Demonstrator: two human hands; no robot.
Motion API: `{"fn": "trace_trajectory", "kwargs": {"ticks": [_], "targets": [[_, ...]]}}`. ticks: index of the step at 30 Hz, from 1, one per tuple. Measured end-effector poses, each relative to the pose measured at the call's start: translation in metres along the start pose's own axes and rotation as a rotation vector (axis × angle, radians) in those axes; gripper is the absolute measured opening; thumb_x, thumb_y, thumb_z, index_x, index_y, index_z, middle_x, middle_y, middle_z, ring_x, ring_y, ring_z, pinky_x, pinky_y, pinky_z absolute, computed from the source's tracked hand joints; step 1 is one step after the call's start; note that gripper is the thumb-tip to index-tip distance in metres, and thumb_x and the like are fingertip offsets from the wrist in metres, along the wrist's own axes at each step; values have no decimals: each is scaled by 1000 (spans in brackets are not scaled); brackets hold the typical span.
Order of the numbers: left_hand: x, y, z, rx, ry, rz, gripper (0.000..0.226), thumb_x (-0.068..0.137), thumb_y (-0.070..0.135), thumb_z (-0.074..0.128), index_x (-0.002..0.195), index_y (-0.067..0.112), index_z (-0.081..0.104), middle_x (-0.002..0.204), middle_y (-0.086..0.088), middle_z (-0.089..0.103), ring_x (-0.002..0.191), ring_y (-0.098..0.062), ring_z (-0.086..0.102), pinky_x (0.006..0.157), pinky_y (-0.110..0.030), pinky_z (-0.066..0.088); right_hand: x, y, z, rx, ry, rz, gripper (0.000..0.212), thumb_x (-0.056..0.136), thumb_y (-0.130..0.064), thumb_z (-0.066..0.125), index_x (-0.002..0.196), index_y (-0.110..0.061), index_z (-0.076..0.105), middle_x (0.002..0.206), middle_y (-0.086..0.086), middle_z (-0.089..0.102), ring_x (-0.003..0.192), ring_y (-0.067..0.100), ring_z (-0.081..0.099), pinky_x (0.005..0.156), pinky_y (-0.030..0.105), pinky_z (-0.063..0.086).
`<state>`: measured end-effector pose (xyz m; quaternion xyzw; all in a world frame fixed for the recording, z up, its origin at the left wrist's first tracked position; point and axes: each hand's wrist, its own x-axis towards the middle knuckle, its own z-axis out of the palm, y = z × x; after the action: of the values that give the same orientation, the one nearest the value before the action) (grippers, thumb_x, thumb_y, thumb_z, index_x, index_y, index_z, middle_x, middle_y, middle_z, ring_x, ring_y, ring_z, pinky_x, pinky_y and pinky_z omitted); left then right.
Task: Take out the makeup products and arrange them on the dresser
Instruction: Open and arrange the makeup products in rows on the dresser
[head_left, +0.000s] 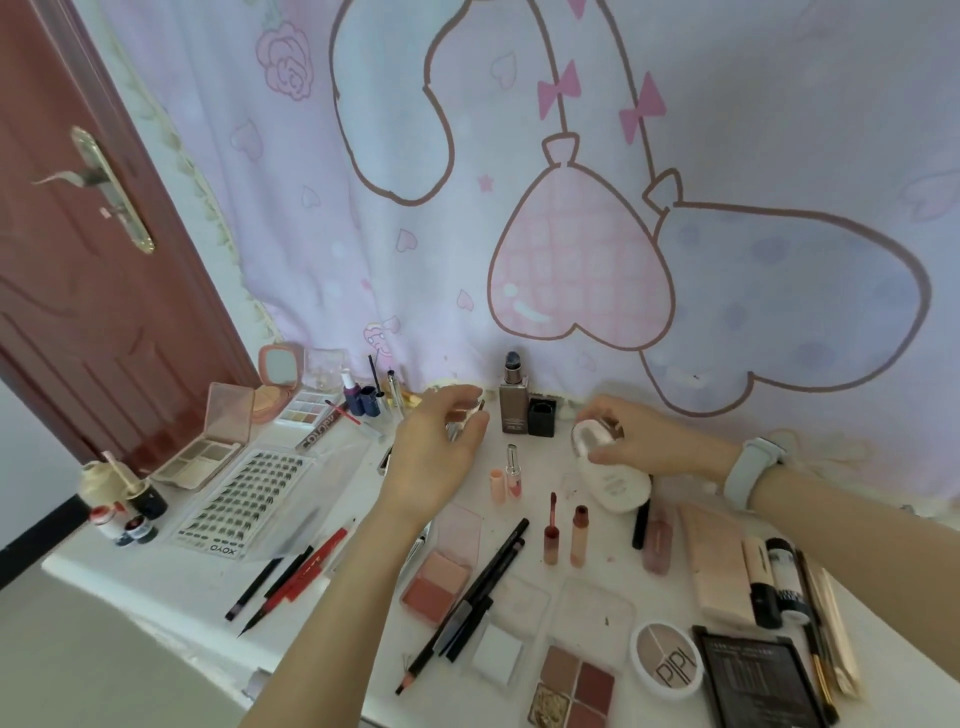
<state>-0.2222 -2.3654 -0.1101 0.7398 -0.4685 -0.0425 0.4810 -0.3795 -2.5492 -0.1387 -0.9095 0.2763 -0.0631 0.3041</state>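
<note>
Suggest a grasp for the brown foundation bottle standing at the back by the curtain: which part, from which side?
Take the foundation bottle by its square body, pinching the two flat side faces just below the pump neck. Come from the front: the curtain hangs right behind it. It stands upright, so the narrow pump top gives poor purchase. The black cap sits close on one side, leaving that finger little room.

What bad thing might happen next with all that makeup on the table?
The left hand holds a small tube right beside the tall foundation bottle, which stands uncapped; a bump could probably tip it and spill. The right hand grips the white bottle above the upright lip gloss tubes, so a sweep of the arm might knock them over. The pencils lie near the dresser's front edge and may roll off.
</note>
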Motion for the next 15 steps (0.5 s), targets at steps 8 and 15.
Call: {"fn": "trace_trajectory", "kwargs": {"ticks": [8, 15], "targets": [[-11, 51, 4, -96, -83, 151, 51, 80, 39, 66, 126, 33, 45, 103, 24, 47, 98, 7, 49, 77, -5, 39, -36, -68, -59, 683, 382, -37, 19, 79, -10, 69, 92, -18, 58, 93, -1, 63, 82, 8, 63, 60, 17, 53], [-30, 76, 7, 285, 184, 505, 68, 72, 30, 76, 128, 1, 50, 117, -16, 53, 82, -27, 63, 54, -33, 52, -67, -109, -62, 719, 321, 0, 22, 80, -25, 69, 91, -7, 61, 62, -6, 61, 47, -2, 52, 47, 13, 38]]}}
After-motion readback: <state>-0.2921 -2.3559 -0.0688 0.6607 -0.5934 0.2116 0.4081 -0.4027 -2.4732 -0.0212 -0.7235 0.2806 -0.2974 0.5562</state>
